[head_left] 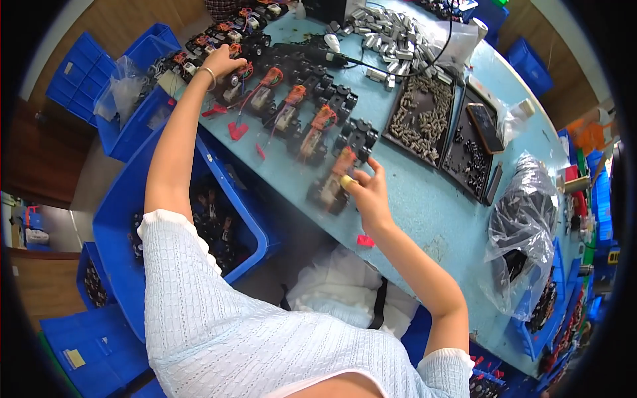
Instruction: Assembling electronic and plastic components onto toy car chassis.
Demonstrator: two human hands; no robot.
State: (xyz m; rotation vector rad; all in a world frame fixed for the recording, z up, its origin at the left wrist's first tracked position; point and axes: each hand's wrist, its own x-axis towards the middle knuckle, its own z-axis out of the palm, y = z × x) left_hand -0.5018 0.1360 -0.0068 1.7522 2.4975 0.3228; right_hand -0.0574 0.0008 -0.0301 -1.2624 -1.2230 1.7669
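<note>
A slanting row of black toy car chassis with orange tops and thin wires lies along the near table edge. My right hand (369, 196), yellow wrapping on one finger, grips the nearest chassis (340, 174) at its right side. This chassis is slightly blurred. At the far left end of the row, my left hand (224, 63) reaches over another chassis (232, 89) with its fingers curled down on it, the fingertips partly hidden. Between my hands stand several more chassis (285, 113), side by side.
Metal cylinders (391, 40) are heaped at the back. Dark trays (434, 113) of small parts and a phone (485, 127) lie right, near a plastic-wrapped bundle (524, 232). Red scraps (237, 131) lie along the front edge. A blue bin (255, 242) of dark parts stands below left.
</note>
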